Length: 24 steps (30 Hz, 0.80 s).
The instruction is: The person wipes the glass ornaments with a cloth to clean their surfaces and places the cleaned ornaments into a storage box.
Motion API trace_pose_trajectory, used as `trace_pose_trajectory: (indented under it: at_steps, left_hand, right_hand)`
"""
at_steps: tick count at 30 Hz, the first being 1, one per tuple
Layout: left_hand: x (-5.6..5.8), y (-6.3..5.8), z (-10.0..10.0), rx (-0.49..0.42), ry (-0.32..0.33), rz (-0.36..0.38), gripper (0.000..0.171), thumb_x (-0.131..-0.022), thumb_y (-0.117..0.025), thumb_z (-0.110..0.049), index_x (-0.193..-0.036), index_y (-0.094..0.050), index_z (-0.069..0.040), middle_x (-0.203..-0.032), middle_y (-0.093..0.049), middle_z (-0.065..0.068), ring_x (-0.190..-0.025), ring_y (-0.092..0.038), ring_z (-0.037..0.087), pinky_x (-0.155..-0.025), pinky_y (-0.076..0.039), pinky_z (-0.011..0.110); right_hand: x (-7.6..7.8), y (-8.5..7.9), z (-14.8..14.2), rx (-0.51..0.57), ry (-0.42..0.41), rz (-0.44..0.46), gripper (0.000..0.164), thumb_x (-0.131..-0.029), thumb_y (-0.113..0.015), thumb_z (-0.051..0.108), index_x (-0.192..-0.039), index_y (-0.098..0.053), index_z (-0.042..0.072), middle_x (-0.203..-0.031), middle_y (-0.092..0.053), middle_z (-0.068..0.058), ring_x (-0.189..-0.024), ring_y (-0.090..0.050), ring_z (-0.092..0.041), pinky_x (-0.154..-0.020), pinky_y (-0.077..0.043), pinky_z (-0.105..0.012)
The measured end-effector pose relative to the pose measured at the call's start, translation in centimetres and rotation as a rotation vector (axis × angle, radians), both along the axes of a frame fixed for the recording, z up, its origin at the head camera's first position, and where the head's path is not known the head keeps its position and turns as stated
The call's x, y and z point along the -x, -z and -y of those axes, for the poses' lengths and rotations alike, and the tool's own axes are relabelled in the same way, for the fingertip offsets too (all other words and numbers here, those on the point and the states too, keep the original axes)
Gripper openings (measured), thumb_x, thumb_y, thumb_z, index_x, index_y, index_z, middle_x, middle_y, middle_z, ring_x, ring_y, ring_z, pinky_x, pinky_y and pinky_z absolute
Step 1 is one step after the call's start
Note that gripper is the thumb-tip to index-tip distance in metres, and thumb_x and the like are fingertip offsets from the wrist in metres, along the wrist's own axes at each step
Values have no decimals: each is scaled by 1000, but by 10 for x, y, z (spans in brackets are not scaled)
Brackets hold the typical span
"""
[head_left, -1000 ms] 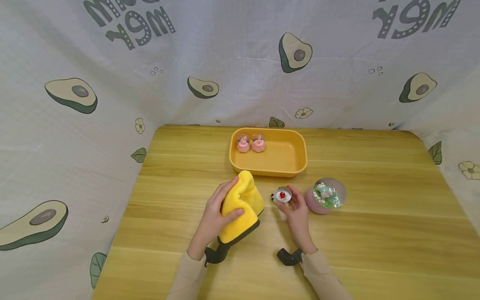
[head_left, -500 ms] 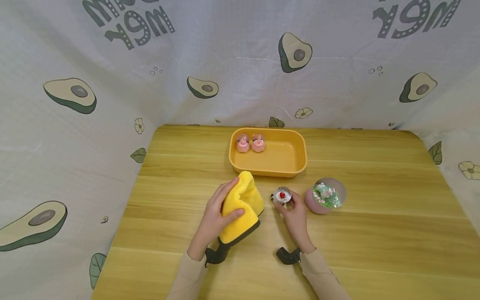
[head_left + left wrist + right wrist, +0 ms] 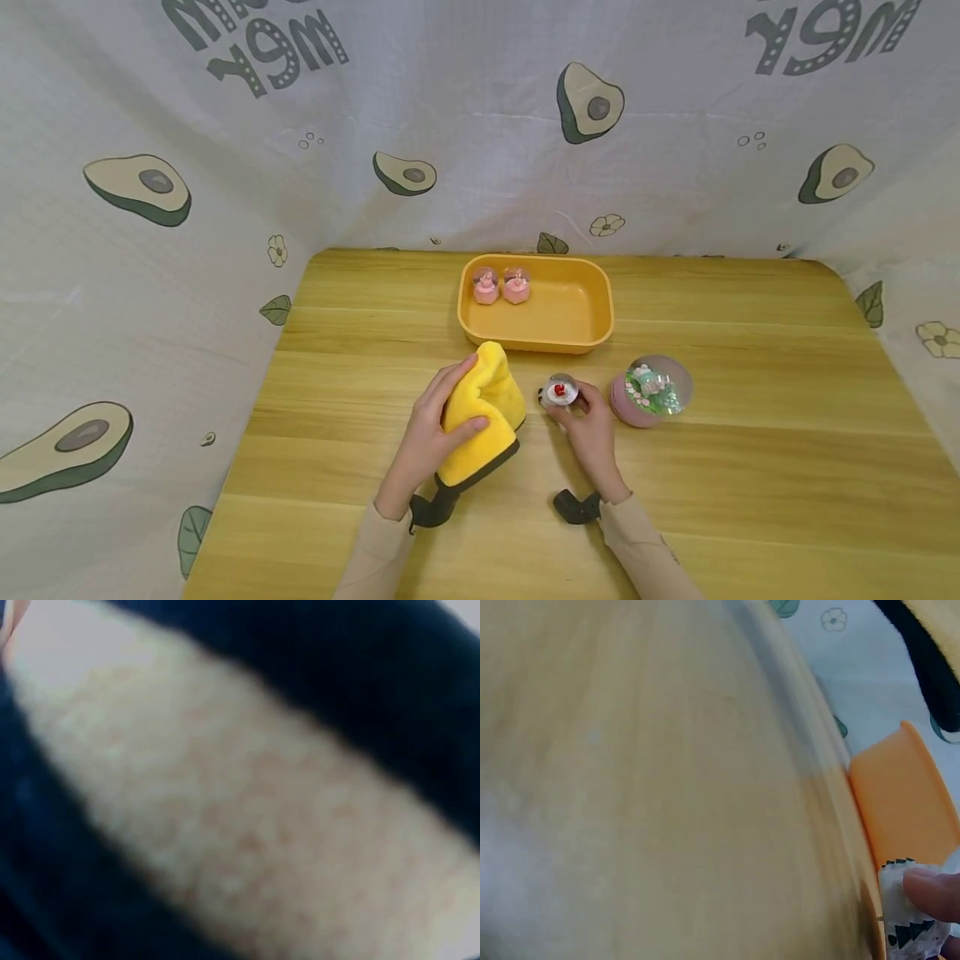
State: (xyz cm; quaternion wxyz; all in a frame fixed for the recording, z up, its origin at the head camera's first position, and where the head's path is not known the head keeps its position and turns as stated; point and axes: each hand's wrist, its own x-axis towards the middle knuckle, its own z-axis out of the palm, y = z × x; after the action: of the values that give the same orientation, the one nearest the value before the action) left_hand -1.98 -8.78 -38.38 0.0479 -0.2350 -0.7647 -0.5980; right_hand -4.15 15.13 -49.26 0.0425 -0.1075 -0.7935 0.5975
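Note:
My left hand [image 3: 432, 431] grips a folded yellow cloth [image 3: 480, 446] with a dark edging, thumb across its front. In the left wrist view the blurred cloth [image 3: 247, 802] fills most of the picture. To the right of it, my right hand [image 3: 594, 433] pinches a small snow globe [image 3: 558, 390] between thumb and fingers. A red bit shows inside its clear dome. The right wrist view shows the globe's white base [image 3: 911, 919] with dark zigzag marks, and the thumb [image 3: 934, 891] pressed on it. A larger snow globe [image 3: 651, 392] on a pink base lies tilted just right of that hand.
Behind the hands stands a yellow-orange tray [image 3: 555, 343]. Two small pink snow globes, the left one [image 3: 486, 287] and the right one [image 3: 517, 287], stand at its left end. A curtain printed with avocados [image 3: 480, 133] hangs behind the wooden table [image 3: 750, 467].
The right hand has shifted slightly left with the small snow globe, closer to the cloth. The left hand and the cloth have stayed in place.

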Motion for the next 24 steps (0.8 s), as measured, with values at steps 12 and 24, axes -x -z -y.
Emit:
trace_pose_trajectory:
  at_steps: [12, 24]
  left_hand:
    - [0, 0, -1, -2, 6, 42, 65, -83, -72, -3, -139, -41, 5, -130, -49, 22, -112, -50, 28, -90, -44, 35]
    - [1, -1, -1, -3, 7, 44, 66, -82, -72, 2, -140, -40, 5, -130, -49, 21, -110, -50, 26, -89, -45, 34]
  right_hand:
    - [-1, -24, -4, 98, -27, 3, 44, -78, -73, -7, -118, -56, -9, -121, -54, -20, -106, -56, -26, -83, -45, -14]
    - [-7, -61, -3, 240, -122, -173, 43, -75, -68, -20, -113, -51, -18, -114, -51, -15, -100, -58, -8, -88, -46, -20]
